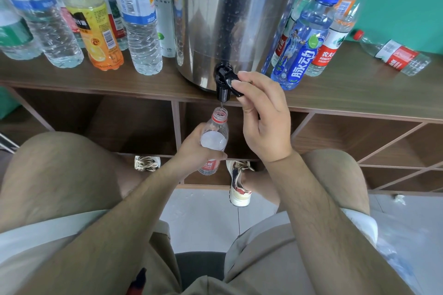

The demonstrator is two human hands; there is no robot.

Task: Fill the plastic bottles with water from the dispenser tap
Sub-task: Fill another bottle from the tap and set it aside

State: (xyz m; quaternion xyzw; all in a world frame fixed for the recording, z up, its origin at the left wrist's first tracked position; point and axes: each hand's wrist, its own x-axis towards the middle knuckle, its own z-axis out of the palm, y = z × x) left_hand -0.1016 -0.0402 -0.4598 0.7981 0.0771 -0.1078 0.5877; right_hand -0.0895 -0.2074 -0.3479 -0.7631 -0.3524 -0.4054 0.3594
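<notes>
1. The steel dispenser [230, 19] stands at the front edge of the bench [107, 80]. Its tap [224, 84] overhangs the open cubbies [134, 122], so any spill would likely fall toward the knees and floor.
2. Standing bottles [141, 31] crowd the left. A blue-capped bottle [304, 38] stands just beside the right hand [263, 117], and a wide wrist swing could topple it. Open room lies below the bench front, back toward the person.
3. The right hand pinches the tap lever between thumb and fingertips. The left hand [191, 148] curls round the small bottle [214, 136], held in the air under the spout.
4. Its narrow mouth catches a thin stream, so a slight drift would wet the outside. The water looks high, so holding the lever too long risks overflow.
</notes>
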